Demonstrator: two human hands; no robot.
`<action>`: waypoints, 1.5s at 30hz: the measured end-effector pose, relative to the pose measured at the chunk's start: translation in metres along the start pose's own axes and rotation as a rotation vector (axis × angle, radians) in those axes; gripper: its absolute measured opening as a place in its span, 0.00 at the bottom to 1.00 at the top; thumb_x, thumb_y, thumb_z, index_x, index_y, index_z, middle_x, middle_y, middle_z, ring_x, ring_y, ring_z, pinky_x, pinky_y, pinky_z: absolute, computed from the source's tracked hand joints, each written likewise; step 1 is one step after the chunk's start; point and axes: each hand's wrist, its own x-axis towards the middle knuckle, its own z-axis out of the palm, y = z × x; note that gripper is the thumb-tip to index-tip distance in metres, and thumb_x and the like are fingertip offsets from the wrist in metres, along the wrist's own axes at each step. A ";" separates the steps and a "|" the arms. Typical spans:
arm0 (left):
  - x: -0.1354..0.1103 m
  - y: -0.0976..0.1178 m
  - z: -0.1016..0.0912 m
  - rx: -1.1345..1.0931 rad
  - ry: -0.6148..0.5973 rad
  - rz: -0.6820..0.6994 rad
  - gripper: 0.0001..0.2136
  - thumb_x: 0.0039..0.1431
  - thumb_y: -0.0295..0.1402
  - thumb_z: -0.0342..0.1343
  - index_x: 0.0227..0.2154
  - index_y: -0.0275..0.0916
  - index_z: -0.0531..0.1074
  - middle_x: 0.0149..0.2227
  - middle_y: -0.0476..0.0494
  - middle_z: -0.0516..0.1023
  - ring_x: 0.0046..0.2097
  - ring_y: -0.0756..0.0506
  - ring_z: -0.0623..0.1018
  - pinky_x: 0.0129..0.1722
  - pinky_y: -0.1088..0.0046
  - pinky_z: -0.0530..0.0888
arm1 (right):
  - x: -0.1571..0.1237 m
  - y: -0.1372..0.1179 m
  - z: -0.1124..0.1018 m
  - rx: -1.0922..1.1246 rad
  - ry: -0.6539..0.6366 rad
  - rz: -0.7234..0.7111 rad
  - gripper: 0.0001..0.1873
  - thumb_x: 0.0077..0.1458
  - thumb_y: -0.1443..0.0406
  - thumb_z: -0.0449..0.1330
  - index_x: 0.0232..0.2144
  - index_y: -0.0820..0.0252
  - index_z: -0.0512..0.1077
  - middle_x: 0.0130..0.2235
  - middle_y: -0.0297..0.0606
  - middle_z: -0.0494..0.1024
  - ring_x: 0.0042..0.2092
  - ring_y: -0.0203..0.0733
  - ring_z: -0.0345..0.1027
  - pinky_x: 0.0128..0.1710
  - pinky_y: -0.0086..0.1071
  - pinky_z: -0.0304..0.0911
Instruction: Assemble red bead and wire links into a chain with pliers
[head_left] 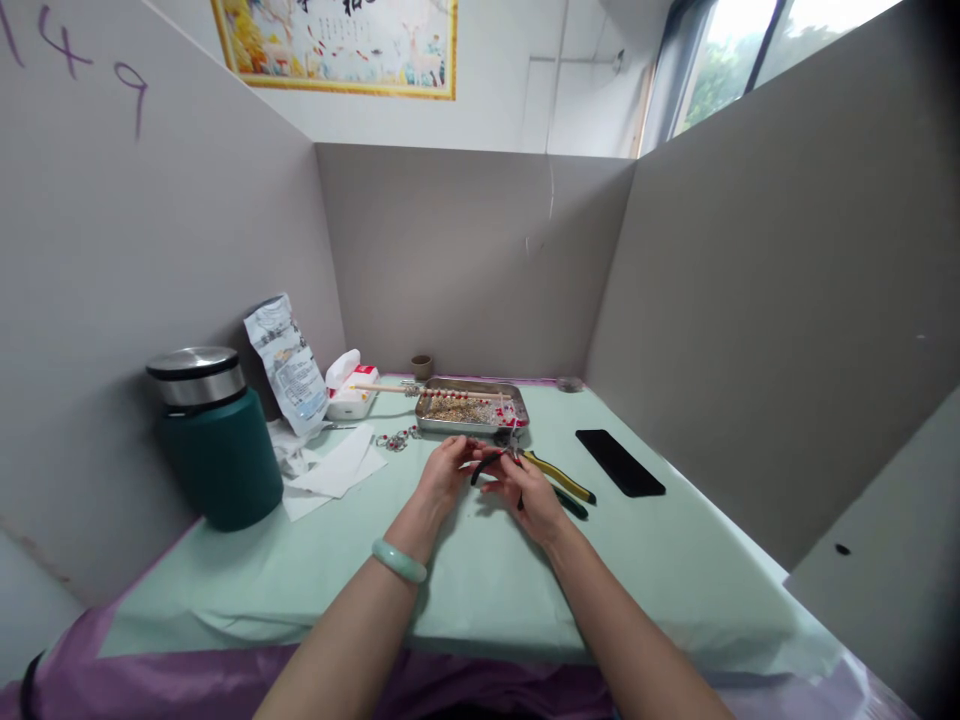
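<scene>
My left hand (444, 474), with a pale green bangle (399, 561) on its wrist, is pinched shut on a small piece I cannot make out. My right hand (527, 490) is closed round a pair of small pliers (489, 461) with dark handles, whose tip meets the left fingertips. Both hands hover over the light green table cover (480, 570), just in front of a metal tray (471, 409) of small beads and parts. A wooden stick threaded with red and white beads (427, 391) lies across the tray.
Yellow-handled pliers (561, 475) and a green-handled tool (571, 503) lie right of my hands, with a black phone (619, 462) further right. A teal canister (216, 438), a foil packet (287, 364), white papers (334, 470), a tissue box (349, 386) and metal rings (397, 438) are at the left. Grey partitions enclose the desk.
</scene>
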 end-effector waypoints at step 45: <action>-0.004 0.005 0.010 0.269 -0.091 0.170 0.15 0.48 0.40 0.63 0.36 0.33 0.78 0.37 0.39 0.81 0.36 0.44 0.77 0.40 0.69 0.72 | 0.002 0.017 -0.013 -1.046 0.156 -0.389 0.15 0.60 0.58 0.51 0.27 0.55 0.74 0.30 0.39 0.74 0.34 0.45 0.67 0.37 0.34 0.57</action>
